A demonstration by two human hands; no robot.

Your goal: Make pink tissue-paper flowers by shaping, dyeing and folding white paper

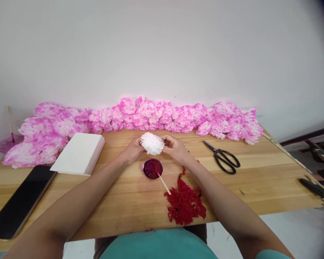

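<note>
Left fingers (138, 142) and right fingers (169, 139) grasp a white flower (152, 143) between them; it shows no pink, so seems uncoloured yet. Beyond the fingers, the pink flowers (162, 115) look done. Just on their near side is purple liquid (149, 171).

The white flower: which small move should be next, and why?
Perhaps lower the white flower toward the purple-red liquid: the left hand and right hand hold it close by, it looks all white, while the other flowers show pink.
</note>
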